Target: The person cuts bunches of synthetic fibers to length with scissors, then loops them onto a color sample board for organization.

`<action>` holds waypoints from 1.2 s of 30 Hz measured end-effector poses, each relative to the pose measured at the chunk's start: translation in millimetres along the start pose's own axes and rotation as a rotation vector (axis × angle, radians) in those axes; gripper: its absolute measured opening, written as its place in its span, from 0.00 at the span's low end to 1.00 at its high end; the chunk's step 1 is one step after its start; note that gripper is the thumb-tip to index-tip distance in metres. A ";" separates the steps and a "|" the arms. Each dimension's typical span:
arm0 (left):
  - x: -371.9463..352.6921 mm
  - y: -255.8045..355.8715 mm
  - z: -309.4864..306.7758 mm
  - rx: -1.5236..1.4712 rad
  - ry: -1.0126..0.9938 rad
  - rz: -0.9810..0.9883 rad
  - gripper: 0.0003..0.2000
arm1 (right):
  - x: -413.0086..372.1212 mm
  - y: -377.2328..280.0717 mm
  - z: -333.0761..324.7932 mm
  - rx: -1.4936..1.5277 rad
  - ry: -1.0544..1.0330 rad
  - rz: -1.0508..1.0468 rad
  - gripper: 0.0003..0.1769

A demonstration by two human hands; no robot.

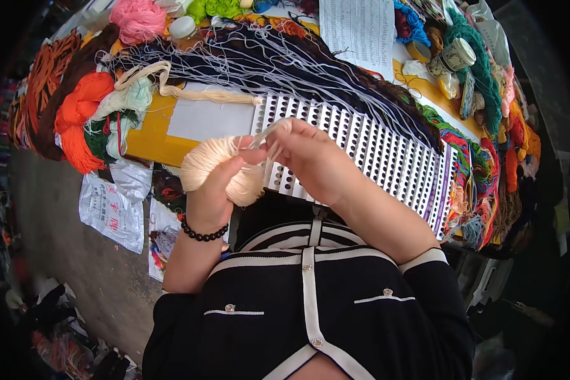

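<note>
My left hand (225,180), with a black bead bracelet at the wrist, is closed round a cream ball of thread (202,166). Just to its right, my right hand (304,149) pinches pale strands (273,134) that run to the ball. Both hands are over the near left part of a white board with rows of holes (361,149). Behind them a cream skein (218,96) lies on the table, one end at the board's upper left corner.
Dark and pale-lilac threads (259,57) spread behind the board. Orange skeins (85,117) lie left, multicoloured ones (478,183) right. A printed sheet (358,31), a lidded jar (183,30) and a patterned cup (453,57) are at the back. A plastic packet (113,212) hangs at the left edge.
</note>
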State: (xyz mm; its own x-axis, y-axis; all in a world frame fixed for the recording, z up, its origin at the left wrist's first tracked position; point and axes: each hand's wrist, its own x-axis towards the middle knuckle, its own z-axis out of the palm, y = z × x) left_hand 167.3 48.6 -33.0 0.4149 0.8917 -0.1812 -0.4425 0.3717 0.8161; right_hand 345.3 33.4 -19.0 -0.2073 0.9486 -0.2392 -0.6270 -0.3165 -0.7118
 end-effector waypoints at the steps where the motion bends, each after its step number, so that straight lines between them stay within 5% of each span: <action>1: -0.7 4.8 1.4 0.015 0.011 0.007 0.17 | 1.3 -3.4 -1.3 0.239 0.045 0.039 0.11; 3: -0.8 5.8 3.5 -0.023 -0.037 0.012 0.18 | 1.7 -3.3 -5.0 0.231 -0.002 0.066 0.13; 5: 0.1 -0.3 2.2 0.058 -0.131 -0.018 0.19 | -2.2 -0.6 2.9 -0.158 0.021 0.158 0.12; 6: 0.4 -7.5 10.3 0.122 -0.014 0.075 0.20 | -1.5 9.4 2.3 -0.290 0.043 0.085 0.11; 9: -2.8 -6.5 13.6 0.169 -0.082 0.049 0.21 | -0.7 8.9 4.1 -0.444 0.063 0.092 0.08; 21: -3.1 -2.8 8.3 0.001 -0.010 -0.042 0.17 | -10.9 -1.5 11.0 -0.272 0.002 0.048 0.08; 31: -7.1 -3.7 9.2 0.188 -0.055 0.005 0.16 | -5.7 0.4 7.6 -0.351 0.046 0.100 0.09; 36: -4.4 -6.8 14.9 0.144 0.074 0.042 0.13 | -6.3 3.9 8.0 -0.289 0.025 0.069 0.09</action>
State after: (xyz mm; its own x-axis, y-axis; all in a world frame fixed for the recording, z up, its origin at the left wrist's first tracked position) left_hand 180.3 38.3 -29.5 0.3362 0.9242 -0.1812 -0.3373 0.2978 0.8930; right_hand 338.1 26.3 -15.0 -0.2213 0.9257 -0.3067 -0.3713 -0.3708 -0.8512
